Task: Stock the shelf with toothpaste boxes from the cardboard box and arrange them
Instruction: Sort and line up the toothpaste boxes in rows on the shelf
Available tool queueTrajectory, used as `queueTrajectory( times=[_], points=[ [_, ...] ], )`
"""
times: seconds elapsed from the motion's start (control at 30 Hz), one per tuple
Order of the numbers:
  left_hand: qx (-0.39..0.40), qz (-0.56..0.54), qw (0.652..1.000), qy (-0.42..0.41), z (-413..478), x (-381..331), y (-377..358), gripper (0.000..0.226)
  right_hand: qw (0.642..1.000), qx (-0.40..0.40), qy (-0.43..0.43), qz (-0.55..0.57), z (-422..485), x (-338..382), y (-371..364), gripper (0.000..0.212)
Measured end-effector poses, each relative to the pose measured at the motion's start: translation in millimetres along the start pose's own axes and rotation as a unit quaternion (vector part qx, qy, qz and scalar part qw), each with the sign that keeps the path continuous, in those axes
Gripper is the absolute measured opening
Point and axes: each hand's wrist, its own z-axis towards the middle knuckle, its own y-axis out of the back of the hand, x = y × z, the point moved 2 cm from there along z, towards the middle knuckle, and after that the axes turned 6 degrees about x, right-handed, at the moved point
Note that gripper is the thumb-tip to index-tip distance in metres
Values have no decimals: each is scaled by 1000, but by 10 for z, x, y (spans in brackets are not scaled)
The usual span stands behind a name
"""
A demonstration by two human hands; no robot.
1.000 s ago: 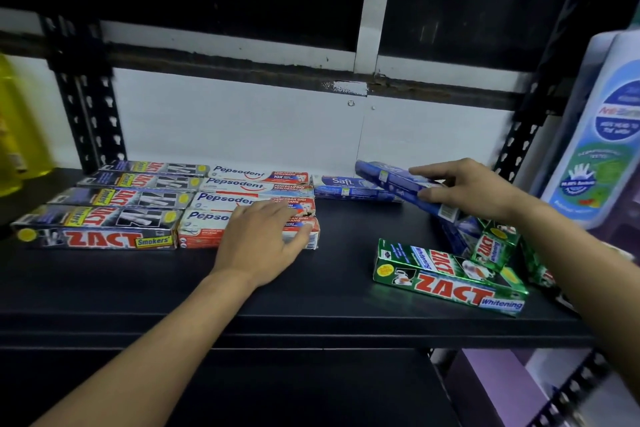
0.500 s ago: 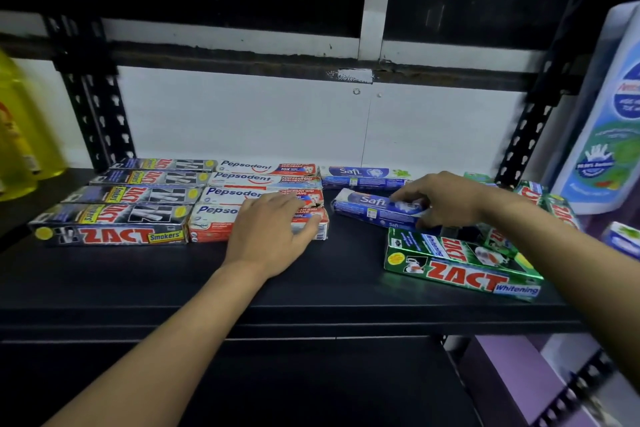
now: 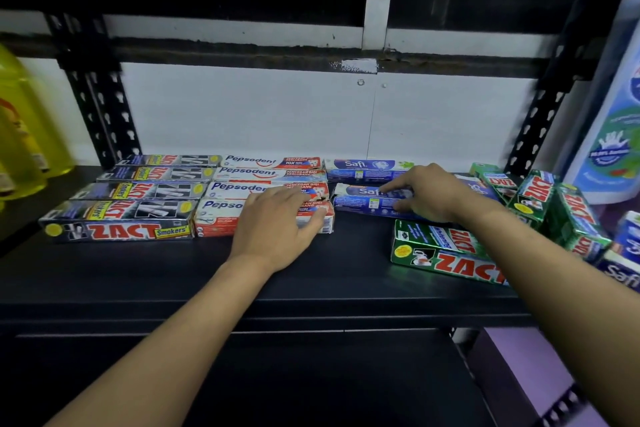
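I am observing right hand [image 3: 429,194] pinching blue cardboard toothpaste box [image 3: 360,199] on black metal shelf [image 3: 311,274]; left hand [image 3: 277,229] pressing flat, fingers straight, on red-white cardboard toothpaste box [image 3: 221,218]. Am judging blue box light, crushable: gripping long edges mid-length.

Both forearms are stretched forward across the front edge of the shelf [image 3: 311,291]. The left hand [image 3: 277,218] is laid palm down at mid-shelf, fingers straight and slightly spread. The right hand [image 3: 427,192], further right on the shelf, is curled round a Safi box [image 3: 360,199].
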Motion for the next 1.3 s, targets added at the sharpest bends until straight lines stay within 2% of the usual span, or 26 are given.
queueTrajectory(
  times=[0.4, 0.83, 1.1, 1.3],
  points=[
    [-2, 0, 1000, 1, 2, -2, 2, 53, 996, -66, -39, -53, 256, -30, -94, 33],
    [5, 4, 1000, 4, 0, 0, -7, 56, 994, -85, -70, -3, 374, -59, -160, 32],
    [-2, -6, 1000, 5, -12, -5, 7, 55, 985, -111, -120, 58, 230, -229, -163, 42],
    [9, 0, 1000, 5, -7, -2, 2, 54, 974, -84, -178, 109, 260, -358, -215, 57]
  ],
)
